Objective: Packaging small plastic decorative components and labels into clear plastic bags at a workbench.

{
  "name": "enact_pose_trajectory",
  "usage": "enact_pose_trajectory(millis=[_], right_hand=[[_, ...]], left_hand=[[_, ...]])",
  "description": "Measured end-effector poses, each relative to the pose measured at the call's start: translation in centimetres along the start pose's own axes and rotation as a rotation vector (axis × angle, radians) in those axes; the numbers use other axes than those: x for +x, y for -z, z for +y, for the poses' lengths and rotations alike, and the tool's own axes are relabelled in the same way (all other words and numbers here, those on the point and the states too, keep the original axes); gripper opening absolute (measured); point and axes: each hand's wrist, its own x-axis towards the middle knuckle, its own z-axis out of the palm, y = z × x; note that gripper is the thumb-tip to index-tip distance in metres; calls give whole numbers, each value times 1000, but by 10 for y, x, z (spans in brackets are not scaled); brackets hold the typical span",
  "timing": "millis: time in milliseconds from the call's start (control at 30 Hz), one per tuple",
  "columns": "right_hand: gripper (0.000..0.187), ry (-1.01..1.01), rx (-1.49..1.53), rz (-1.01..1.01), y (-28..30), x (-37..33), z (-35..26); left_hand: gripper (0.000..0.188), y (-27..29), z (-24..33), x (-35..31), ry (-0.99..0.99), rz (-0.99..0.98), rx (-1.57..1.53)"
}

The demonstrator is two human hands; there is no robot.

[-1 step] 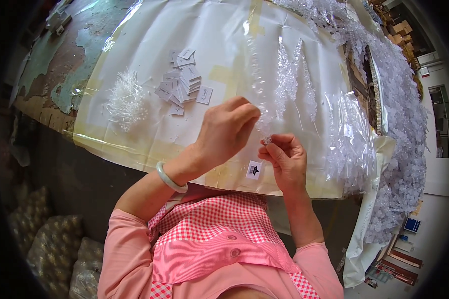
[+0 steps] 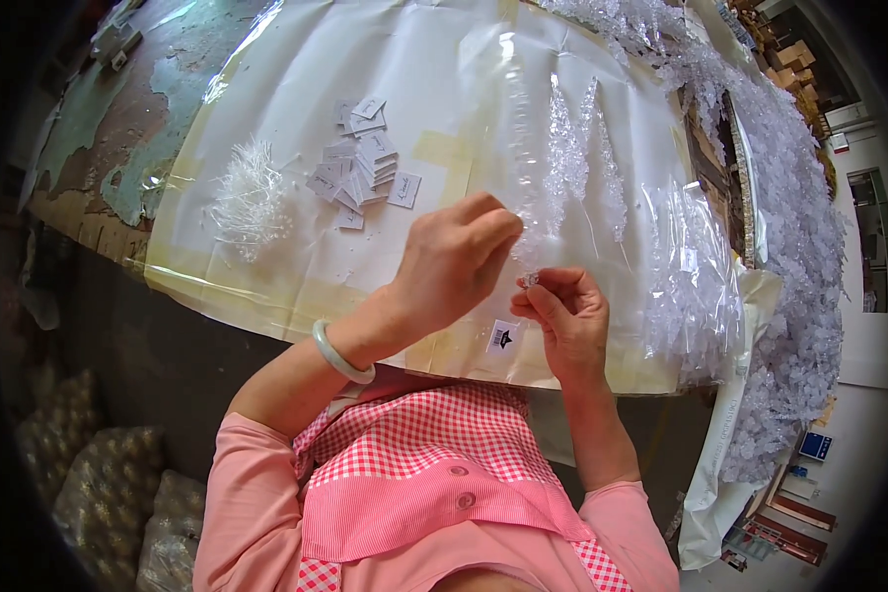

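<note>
My right hand (image 2: 572,314) pinches the near end of a long clear icicle ornament (image 2: 521,128) between thumb and fingertips. The ornament stretches away over the white covering, faint against it. My left hand (image 2: 459,252), with a pale bangle on its wrist, is closed just left of and above the right hand. Its fingertips press together, and what they hold, if anything, is too fine to make out. A white tag (image 2: 504,336) with a dark print lies below the fingers. Two glittering clear icicle ornaments (image 2: 566,148) with thin strings rest beyond my right hand.
Several white tags (image 2: 363,168) are heaped left of centre. Left of them sits a bunch of thin white strings (image 2: 252,202). Clear icicles pile at the table's right (image 2: 696,286), beside a mass of clear plastic pieces (image 2: 789,296). Filled sacks (image 2: 113,483) stand on the floor at lower left.
My left hand has shifted slightly to the right, and my right hand has barely moved. The far part of the long clear ornament has swung a little to the right.
</note>
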Motion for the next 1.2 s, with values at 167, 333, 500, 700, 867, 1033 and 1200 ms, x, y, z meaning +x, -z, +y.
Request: enact_pose_trajectory(millis=[167,333,500,700,867,1033,1200], right_hand=[[14,150,-207,53,8,-2,4],[12,89,-145,49,6,-1,10],[14,-61,359,69,19,0,13],[18,-430,1067,-59,28,2,24],[16,-172,562,-14,21,-1,23],[13,98,310,1,18,-1,19],[35,116,454,80,17,-1,12]], left_hand=[[10,1,5,12,24,13,-58],[11,-12,10,-8,-161,-119,-1],[16,-9,7,-19,-122,-74,5],[10,-15,0,-23,42,-96,21],[11,-21,12,-19,-10,-91,-59],[14,-30,25,-14,-232,-130,-174],[19,-21,21,-36,-40,-182,-238]])
